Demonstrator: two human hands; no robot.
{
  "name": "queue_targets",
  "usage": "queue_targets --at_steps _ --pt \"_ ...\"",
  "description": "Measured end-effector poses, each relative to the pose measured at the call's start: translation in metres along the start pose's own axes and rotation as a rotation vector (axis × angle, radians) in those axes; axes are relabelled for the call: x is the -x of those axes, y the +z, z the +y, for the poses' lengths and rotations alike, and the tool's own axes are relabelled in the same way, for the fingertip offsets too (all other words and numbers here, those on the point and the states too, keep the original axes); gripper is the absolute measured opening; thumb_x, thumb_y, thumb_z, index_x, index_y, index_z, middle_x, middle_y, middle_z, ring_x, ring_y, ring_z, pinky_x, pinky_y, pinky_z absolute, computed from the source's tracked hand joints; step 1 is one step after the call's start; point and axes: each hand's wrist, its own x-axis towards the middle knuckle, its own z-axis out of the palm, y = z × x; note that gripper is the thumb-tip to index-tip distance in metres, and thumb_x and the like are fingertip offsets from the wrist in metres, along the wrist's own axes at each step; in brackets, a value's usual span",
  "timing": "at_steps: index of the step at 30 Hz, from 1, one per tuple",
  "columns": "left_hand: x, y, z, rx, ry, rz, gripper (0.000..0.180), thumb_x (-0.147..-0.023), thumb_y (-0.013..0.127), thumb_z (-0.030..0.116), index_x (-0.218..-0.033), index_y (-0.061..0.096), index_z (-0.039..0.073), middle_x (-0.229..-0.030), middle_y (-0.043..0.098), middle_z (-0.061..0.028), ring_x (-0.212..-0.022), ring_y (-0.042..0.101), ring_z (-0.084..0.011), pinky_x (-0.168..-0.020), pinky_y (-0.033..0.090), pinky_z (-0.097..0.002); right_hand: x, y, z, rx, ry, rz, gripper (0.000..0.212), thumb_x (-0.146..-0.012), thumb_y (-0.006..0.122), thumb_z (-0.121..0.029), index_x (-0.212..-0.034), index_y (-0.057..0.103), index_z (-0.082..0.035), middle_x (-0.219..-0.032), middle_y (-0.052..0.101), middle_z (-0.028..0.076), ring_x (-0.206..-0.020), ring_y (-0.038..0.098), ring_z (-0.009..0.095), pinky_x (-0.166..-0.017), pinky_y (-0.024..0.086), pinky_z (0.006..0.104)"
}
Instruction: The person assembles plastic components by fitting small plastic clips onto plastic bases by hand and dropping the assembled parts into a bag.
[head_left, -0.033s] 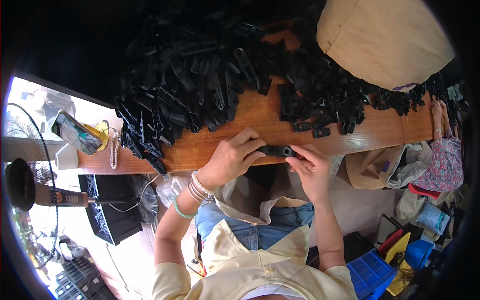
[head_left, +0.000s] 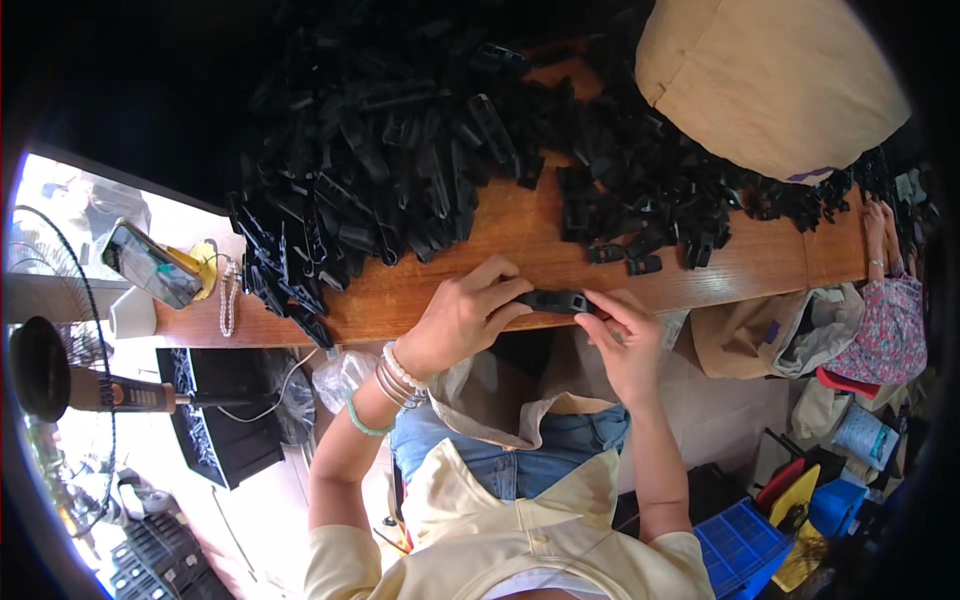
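Observation:
A long black plastic clip part [head_left: 552, 301] with an opening at its right end is held level over the front edge of the wooden table [head_left: 520, 225]. My left hand [head_left: 470, 310] pinches its left end between thumb and fingers. At the right end, the thumb and forefinger of my right hand [head_left: 622, 335] close on it. Beyond my left hand lies a big heap of long black plastic parts [head_left: 400, 170]. A second heap, of smaller black plastic pieces [head_left: 660, 200], spreads beyond my right hand.
A beige cloth bag [head_left: 770, 85] stands at the back right. On the left are a phone [head_left: 152, 265] on a yellow stand, a string of beads [head_left: 228, 300] and a fan [head_left: 60, 370]. An open cloth bag [head_left: 490, 425] lies at my lap. Another person's hands [head_left: 878, 230] work at the far right.
The right end of the black part has tilted slightly between my right fingers. Both hands stay almost in the same place.

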Motion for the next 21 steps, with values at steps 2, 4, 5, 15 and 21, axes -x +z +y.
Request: queue_targets --at_steps 2,4,5,15,21 --pt "0.0 0.0 -0.001 0.007 0.02 0.006 0.026 -0.078 0.074 0.004 -0.102 0.068 0.0 -0.098 0.06 -0.0116 -0.078 0.063 -0.0287 -0.066 0.051 -0.0348 0.0 -0.01 -0.002 0.113 -0.056 -0.02 0.027 -0.081 0.072 0.002 -0.108 0.068 0.004 -0.088 0.06 0.007 -0.071 0.058 0.012 -0.063 0.049 0.0238" --pt "0.0 0.0 -0.001 0.014 0.026 0.013 0.026 -0.078 0.074 0.004 -0.102 0.068 0.0 -0.097 0.06 -0.0116 -0.078 0.063 -0.0287 -0.066 0.051 -0.0349 -0.003 -0.011 -0.002 0.224 -0.114 -0.041 0.027 -0.08 0.073 0.001 -0.107 0.069 0.002 -0.087 0.061 0.007 -0.07 0.058 0.014 -0.063 0.047 0.0255" --pt "0.0 0.0 -0.001 0.023 0.039 0.017 0.026 -0.078 0.074 0.004 -0.102 0.068 0.0 -0.097 0.06 -0.0115 -0.077 0.063 -0.0286 -0.066 0.051 -0.035 -0.007 -0.01 -0.002 0.231 -0.178 -0.049 0.028 -0.079 0.074 0.0 -0.106 0.07 0.001 -0.087 0.06 0.007 -0.071 0.057 0.016 -0.064 0.046 0.0271" --pt "0.0 0.006 0.001 0.07 0.06 -0.012 0.027 -0.077 0.073 0.004 -0.103 0.066 -0.003 -0.094 0.06 -0.0122 -0.077 0.063 -0.029 -0.067 0.051 -0.0352 -0.008 0.01 0.007 0.278 -0.309 -0.007 0.026 -0.074 0.076 -0.002 -0.1 0.072 -0.004 -0.091 0.058 0.004 -0.082 0.051 0.022 -0.074 0.042 0.0342" --pt "-0.01 -0.006 0.0 0.101 0.116 -0.091 0.024 -0.078 0.076 0.01 -0.097 0.068 -0.003 -0.094 0.061 -0.0123 -0.073 0.063 -0.0269 -0.064 0.051 -0.0351 -0.005 0.009 -0.005 0.242 -0.275 -0.084 0.023 -0.079 0.069 0.008 -0.101 0.07 0.0 -0.092 0.059 0.008 -0.079 0.06 0.02 -0.068 0.048 0.0314"
